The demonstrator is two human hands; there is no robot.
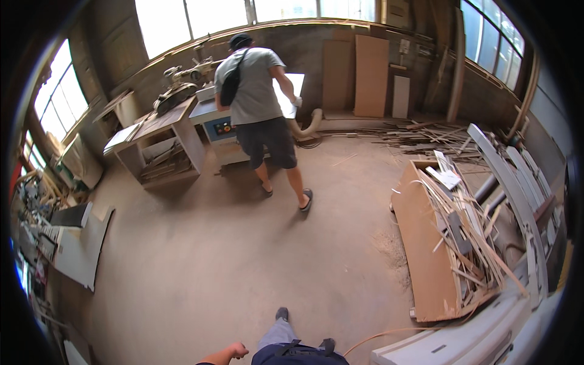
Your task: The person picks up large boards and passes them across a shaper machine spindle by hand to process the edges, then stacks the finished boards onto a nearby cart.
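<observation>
My left hand (pixel 239 350) shows at the lower edge, beside my dark blue clothing (pixel 298 354). Its fingers look curled in, and I see nothing held in them. My right hand is out of the picture. Ahead, a person (pixel 255 88) in a grey shirt and dark shorts stands with their back to me at a machine (pixel 224 128) with a blue control panel. That person's right hand, apparently gloved, is at the edge of a white board (pixel 290 92).
A wooden bin (pixel 420 249) full of offcuts stands right, near a grey-white machine (pixel 450 337) and an orange cable (pixel 377 336). Wood strips (pixel 420 137) lie along the far wall. A workbench (pixel 161 134) stands left of the person; a grey panel (pixel 85 252) leans farther left.
</observation>
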